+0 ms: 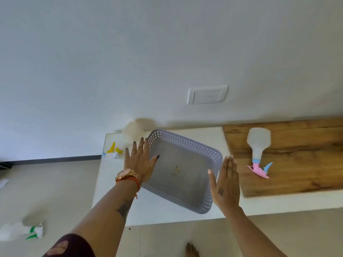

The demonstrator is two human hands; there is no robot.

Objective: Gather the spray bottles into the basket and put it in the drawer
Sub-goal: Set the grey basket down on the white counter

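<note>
On the white counter (163, 217) against the wall, the grey basket (185, 173) sat at an angle and held no bottles, only a small scrap at its middle that I could not make out. At about three o'clock from it lay a wooden board (297, 156), and on that board a clear spray bottle with a pink and blue trigger (258, 145) rested on its side, nozzle towards the person. At about ten o'clock from the basket, near the counter's far left corner, a second bottle with a yellow trigger (128, 138) lay just beside the rim; it was pale against the wall and blurred, so its outline was hard to follow. Down on the floor, at roughly eight o'clock, a third bottle with a green trigger (20, 231) lay well apart from the rest.

The left hand (139, 162) was spread flat, fingers straight, over the basket's left rim, grasping nothing. The right hand (225, 184) stood edge-on with fingers straight and together, just beside the right rim, likewise holding nothing.

I judged the gathering had not begun: the hands seemed to be settling the basket. The next move would call for reaching to the nearest bottle, closing round its body and laying it inside.
</note>
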